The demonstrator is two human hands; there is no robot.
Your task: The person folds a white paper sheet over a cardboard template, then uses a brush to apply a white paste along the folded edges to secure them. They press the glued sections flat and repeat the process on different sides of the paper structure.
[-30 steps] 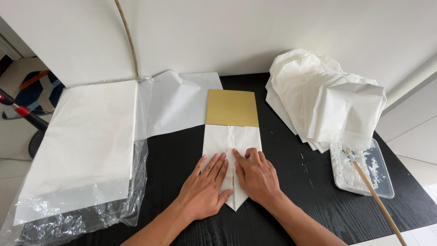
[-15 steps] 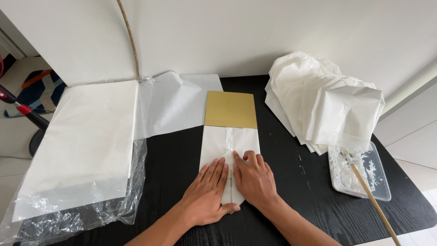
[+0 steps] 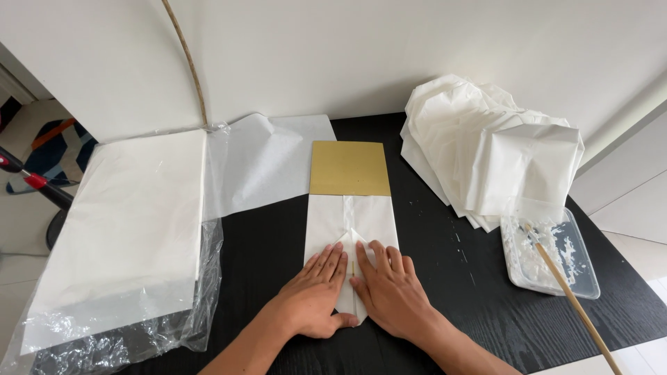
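2 hands (image 3: 354, 292) hide folded paper (image 3: 351, 219) (lower end)

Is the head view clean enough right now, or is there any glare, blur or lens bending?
Head view: sharp, evenly lit, soft shadows under both hands, left hand and right hand, on the folded paper; glare on the plastic wrap; wall edges bow slightly near the corners.

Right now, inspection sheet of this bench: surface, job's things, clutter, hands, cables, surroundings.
Surface: black wood-grain table.
Job's things: folded white paper around a gold card, flaps meeting in a point.
Clutter: plastic-wrapped paper stack, loose sheet, pile of folded paper pieces, clear tray with white paste and a stick.
Hands: left hand and right hand flat on the folded flaps.
Cables: nothing seen.
Surroundings: white wall, thin curved cane.
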